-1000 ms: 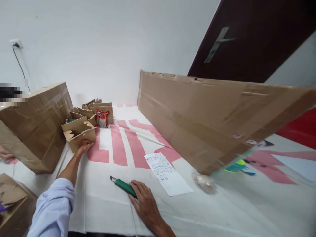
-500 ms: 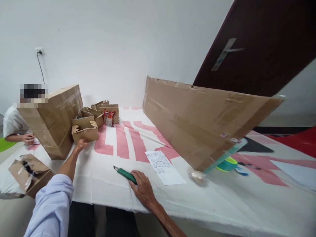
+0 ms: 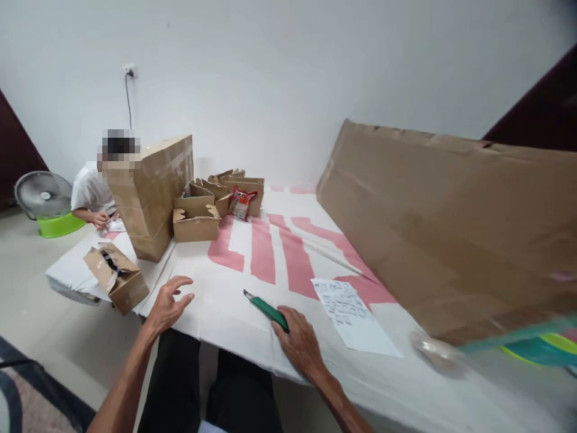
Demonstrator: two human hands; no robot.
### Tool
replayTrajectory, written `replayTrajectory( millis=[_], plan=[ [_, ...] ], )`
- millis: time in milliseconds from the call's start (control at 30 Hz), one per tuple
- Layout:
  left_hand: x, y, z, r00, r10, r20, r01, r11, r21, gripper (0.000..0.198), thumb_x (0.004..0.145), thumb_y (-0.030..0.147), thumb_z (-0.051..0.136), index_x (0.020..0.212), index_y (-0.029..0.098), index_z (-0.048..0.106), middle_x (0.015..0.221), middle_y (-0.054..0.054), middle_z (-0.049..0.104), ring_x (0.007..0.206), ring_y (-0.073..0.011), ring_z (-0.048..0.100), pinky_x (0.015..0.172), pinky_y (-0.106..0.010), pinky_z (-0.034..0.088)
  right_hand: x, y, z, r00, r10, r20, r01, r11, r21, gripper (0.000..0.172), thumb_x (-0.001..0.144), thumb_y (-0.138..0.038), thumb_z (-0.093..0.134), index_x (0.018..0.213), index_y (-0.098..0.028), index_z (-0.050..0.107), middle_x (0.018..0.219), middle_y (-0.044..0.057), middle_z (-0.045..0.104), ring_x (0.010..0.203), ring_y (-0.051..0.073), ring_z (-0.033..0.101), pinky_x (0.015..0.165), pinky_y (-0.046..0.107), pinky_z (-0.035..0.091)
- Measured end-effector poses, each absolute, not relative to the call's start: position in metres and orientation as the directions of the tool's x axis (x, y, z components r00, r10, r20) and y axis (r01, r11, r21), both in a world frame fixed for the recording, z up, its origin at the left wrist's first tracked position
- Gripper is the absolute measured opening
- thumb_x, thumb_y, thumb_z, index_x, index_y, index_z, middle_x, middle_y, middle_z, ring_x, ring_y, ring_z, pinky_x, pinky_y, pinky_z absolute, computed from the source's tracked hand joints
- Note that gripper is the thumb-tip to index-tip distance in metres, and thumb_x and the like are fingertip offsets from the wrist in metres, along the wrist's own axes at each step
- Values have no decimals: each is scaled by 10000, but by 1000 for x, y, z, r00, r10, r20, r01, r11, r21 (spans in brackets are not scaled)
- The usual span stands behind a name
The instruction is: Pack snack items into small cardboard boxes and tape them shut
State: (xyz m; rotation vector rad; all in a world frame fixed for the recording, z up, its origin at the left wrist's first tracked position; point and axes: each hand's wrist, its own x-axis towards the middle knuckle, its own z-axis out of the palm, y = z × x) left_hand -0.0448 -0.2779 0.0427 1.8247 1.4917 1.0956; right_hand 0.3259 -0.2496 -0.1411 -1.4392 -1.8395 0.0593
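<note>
My left hand (image 3: 170,304) hovers over the table's near edge, thumb and fingers apart, with nothing in it. In my right hand (image 3: 300,340), resting on the cloth, is a green utility knife (image 3: 269,313); its dark blade tip points forward and left. Beyond my left hand stands an open cardboard box (image 3: 196,228). Further back, a red snack packet (image 3: 242,202) leans against more open boxes (image 3: 252,191). A printed sheet of paper (image 3: 356,319) lies to the right of my right hand.
A large cardboard panel (image 3: 442,228) stands along the right side. At left are a tall taped carton (image 3: 153,204) and a smaller torn box (image 3: 118,279) by the edge. Behind the carton sits another person (image 3: 92,192), near a fan (image 3: 44,195). A white cloth with pink shapes covers the table (image 3: 211,313).
My left hand has drawn back from the open cardboard box toward the near edge, its fingers now apart. The view has turned left. My right hand keeps hold of the utility knife.
</note>
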Motion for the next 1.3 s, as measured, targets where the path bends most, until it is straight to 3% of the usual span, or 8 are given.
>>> replayTrajectory(
  millis=[200,300,467,633,800,1100,1200,1300],
  plan=[
    [-115,-336,71,-216,820,529,703,-245,667,230,894,425,683,1011,251,776,1086,-61,782,981,-240,743,852,-352,619,328,-251,-124,67,872,485,727,291,-622,281,952,-394,484,1139,-224,605,1074,116,680,1032,302,625,961,475,515],
    [-145,-347,71,-336,743,579,743,-169,648,245,869,462,693,950,241,764,1033,-53,777,899,-234,739,829,-357,631,330,-246,-118,164,871,464,725,213,-655,295,939,-418,486,1129,-224,601,1054,109,674,1005,298,618,937,459,517],
    [-182,-357,56,-534,684,497,681,0,732,334,824,527,712,983,240,772,1068,-45,779,853,-217,726,793,-339,625,336,-237,-116,235,850,471,768,135,-626,359,945,-441,460,1160,-197,613,1049,129,672,1014,307,595,927,447,495],
    [-202,-356,48,-664,633,397,566,79,821,487,714,552,758,1040,191,756,1035,-80,774,791,-210,707,685,-317,599,341,-245,-124,213,852,478,895,27,-446,371,949,-385,467,1193,-162,636,1037,160,675,992,329,574,888,458,459],
    [-227,-343,58,-753,596,279,388,60,920,646,604,535,819,1119,161,710,1173,-140,742,1029,-283,709,800,-363,607,344,-254,-130,173,873,457,936,-2,-351,425,974,-410,473,1256,-134,631,1106,182,677,1037,357,573,858,464,445],
    [-293,-279,95,-766,631,120,288,171,942,789,708,537,754,1369,144,576,1504,-229,560,1341,-361,580,972,-451,550,341,-258,-121,157,822,547,936,53,-347,372,966,-401,466,1160,-145,654,1095,199,683,1029,374,578,824,469,433],
    [-297,-260,99,-727,681,88,303,203,931,797,670,578,769,1314,134,620,1418,-210,631,1287,-351,599,975,-444,524,342,-258,-121,138,806,576,935,86,-345,368,967,-399,456,1148,-147,654,1082,196,687,1016,371,578,821,474,437],
    [-283,-251,92,-675,734,75,334,213,918,759,605,686,773,1115,129,699,1138,-148,741,1119,-326,652,915,-421,528,343,-257,-124,145,795,589,924,104,-368,351,956,-394,465,1136,-161,656,1073,186,692,1016,364,581,830,470,436]
  ],
)
